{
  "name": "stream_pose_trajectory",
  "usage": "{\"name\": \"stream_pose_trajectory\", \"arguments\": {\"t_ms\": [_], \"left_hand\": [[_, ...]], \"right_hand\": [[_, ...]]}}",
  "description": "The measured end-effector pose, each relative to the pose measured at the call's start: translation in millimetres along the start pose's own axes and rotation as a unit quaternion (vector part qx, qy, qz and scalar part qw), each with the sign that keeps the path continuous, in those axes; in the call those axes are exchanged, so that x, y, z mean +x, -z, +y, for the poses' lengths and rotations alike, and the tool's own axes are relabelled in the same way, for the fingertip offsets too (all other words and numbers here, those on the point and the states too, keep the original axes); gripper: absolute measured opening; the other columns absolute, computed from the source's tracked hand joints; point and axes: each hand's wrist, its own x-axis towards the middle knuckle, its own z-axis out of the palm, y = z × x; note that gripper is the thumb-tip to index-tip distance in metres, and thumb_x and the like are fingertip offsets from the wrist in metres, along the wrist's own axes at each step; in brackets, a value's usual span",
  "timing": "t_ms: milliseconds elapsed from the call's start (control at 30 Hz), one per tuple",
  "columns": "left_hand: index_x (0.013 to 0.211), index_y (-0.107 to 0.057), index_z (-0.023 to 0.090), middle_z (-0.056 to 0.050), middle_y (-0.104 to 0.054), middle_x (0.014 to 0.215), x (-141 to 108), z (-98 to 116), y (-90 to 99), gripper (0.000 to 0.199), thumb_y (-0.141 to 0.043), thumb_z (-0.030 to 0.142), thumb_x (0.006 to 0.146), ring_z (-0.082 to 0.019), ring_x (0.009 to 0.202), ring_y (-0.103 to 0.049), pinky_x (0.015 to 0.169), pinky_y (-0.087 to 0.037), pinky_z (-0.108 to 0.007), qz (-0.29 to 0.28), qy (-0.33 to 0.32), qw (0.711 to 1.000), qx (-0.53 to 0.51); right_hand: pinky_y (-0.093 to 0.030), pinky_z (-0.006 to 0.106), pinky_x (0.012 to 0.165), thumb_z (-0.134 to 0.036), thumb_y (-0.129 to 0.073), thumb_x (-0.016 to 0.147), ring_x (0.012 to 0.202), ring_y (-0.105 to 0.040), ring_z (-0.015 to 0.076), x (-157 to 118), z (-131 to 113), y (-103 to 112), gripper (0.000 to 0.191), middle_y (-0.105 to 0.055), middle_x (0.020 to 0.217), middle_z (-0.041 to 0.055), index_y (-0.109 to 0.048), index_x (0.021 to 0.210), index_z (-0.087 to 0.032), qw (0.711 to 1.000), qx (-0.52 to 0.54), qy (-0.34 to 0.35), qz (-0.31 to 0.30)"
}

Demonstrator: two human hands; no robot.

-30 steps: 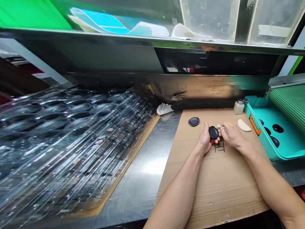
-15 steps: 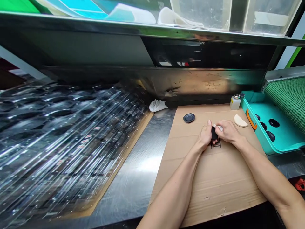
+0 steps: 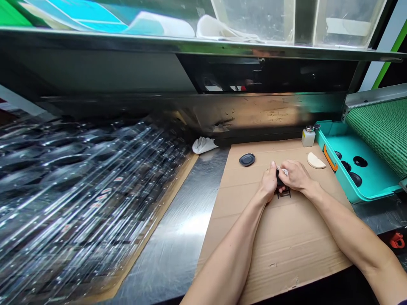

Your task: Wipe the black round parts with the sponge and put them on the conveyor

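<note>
Film-wrapped tray point(image 3: 89, 186) at the counter's point(image 3: 171, 241) left, dark round pieces under the film. White cloth point(image 3: 203, 145) on the back edge. Cardboard point(image 3: 273, 245) on the counter's right part; black disc point(image 3: 247, 159) lies near its back edge.

Left hand point(image 3: 269, 180) curled narrow around a second disc point(image 3: 280, 180), mostly hidden, near the cardboard's middle. Right hand point(image 3: 294, 176) in a tight pinch on a white swab point(image 3: 282, 171), its tip against that disc.

Bottle point(image 3: 308, 137) by the back right corner; beige pad point(image 3: 316, 161) just in front. Teal tray point(image 3: 375, 186) at the far right, four black discs point(image 3: 360, 161) inside, apart from each other.
</note>
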Motion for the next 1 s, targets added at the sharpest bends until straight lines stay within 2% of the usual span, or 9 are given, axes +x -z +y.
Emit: {"name": "stream_pose_trajectory", "arguments": {"t_ms": [233,400,600,667,733,833,900,1000], "left_hand": [[0.057,-0.060,0.019,-0.007,-0.057,0.041,-2.0,4.2,-1.1,0.074,-0.034,0.082,0.085,-0.016,0.031,-0.049,0.033,-0.034,-0.026,0.004,-0.008,0.997,0.072],[0.056,-0.060,0.019,-0.006,-0.056,0.041,-3.8,6.1,-1.4,0.076,-0.032,0.083,0.086,-0.016,0.031,-0.050,0.033,-0.036,-0.026,0.004,-0.015,0.996,0.082],[0.058,-0.061,0.017,-0.007,-0.058,0.042,-5.3,5.3,-0.2,0.077,-0.031,0.081,0.088,-0.016,0.032,-0.051,0.034,-0.038,-0.025,-0.023,-0.019,0.991,0.129],[0.065,-0.065,0.015,-0.008,-0.060,0.046,-5.4,8.0,0.7,0.075,-0.035,0.079,0.088,-0.017,0.035,-0.054,0.035,-0.040,-0.025,-0.021,-0.003,0.996,0.084],[0.074,-0.067,0.012,-0.009,-0.065,0.054,-4.6,13.2,2.9,0.072,-0.037,0.075,0.091,-0.016,0.040,-0.057,0.037,-0.042,-0.025,-0.008,0.024,1.000,-0.013],[0.085,-0.068,0.008,-0.015,-0.070,0.068,-1.7,22.2,9.0,0.071,-0.029,0.065,0.098,-0.015,0.047,-0.060,0.041,-0.046,-0.023,0.005,0.079,0.983,-0.164],[0.087,-0.069,0.007,-0.019,-0.071,0.075,0.5,25.3,12.8,0.070,-0.027,0.062,0.099,-0.016,0.053,-0.062,0.043,-0.047,-0.024,0.000,0.101,0.970,-0.219],[0.085,-0.067,0.009,-0.015,-0.070,0.074,2.4,22.6,12.2,0.068,-0.032,0.066,0.097,-0.016,0.054,-0.061,0.041,-0.042,-0.023,-0.014,0.076,0.966,-0.249]], "right_hand": [[-0.038,0.027,0.073,-0.018,-0.053,0.091,0.080,-0.057,0.0185,1.4,0.2,-1.4,0.010,-0.066,0.086,0.0051,-0.059,0.083,-0.020,1.000,-0.014,0.007,-0.012],[-0.037,0.028,0.070,-0.018,-0.054,0.089,0.077,-0.057,0.0183,0.5,-0.9,-0.2,0.009,-0.067,0.085,0.0046,-0.060,0.084,-0.020,1.000,-0.020,-0.004,-0.013],[-0.037,0.026,0.070,-0.020,-0.055,0.090,0.077,-0.057,0.0170,-3.2,-1.4,2.2,0.010,-0.067,0.085,0.0035,-0.063,0.084,-0.020,1.000,0.002,-0.014,-0.015],[-0.038,0.026,0.071,-0.021,-0.057,0.090,0.077,-0.058,0.0167,-3.9,1.5,3.4,0.010,-0.067,0.085,0.0028,-0.065,0.084,-0.020,0.999,0.011,-0.037,-0.014],[-0.039,0.026,0.072,-0.024,-0.056,0.094,0.078,-0.059,0.0163,-3.7,5.3,6.1,0.015,-0.066,0.085,0.0030,-0.068,0.086,-0.021,0.998,0.036,-0.055,0.015],[-0.042,0.026,0.076,-0.030,-0.053,0.099,0.083,-0.060,0.0166,-2.0,8.4,12.4,0.021,-0.065,0.088,0.0051,-0.071,0.094,-0.020,0.989,0.087,-0.073,0.098],[-0.043,0.027,0.077,-0.031,-0.055,0.098,0.084,-0.060,0.0172,-1.2,6.5,15.4,0.020,-0.065,0.090,0.0056,-0.070,0.098,-0.019,0.981,0.112,-0.092,0.128],[-0.044,0.027,0.075,-0.030,-0.058,0.096,0.082,-0.061,0.0171,-1.7,-2.4,12.7,0.015,-0.067,0.088,0.0041,-0.067,0.093,-0.020,0.983,0.135,-0.088,0.087]]}}
